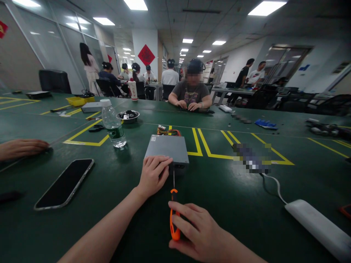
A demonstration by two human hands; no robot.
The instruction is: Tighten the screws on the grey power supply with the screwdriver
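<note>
A grey metal computer power supply unit lies flat on the green table, its bundle of coloured cables at the far side. My left hand grips its near left corner, fingers over the top edge. In my right hand is a screwdriver with an orange and black handle, held between thumb and fingers. Its thin shaft points away from me and reaches the near face of the unit, beside the dark socket. The exact spot where the tip touches is hidden.
Left of the unit stand a water bottle and a metal bowl with small parts. A phone lies nearer left, by another person's hand. To the right are a white power bank-like block with a cable and yellow tape lines. A person sits opposite.
</note>
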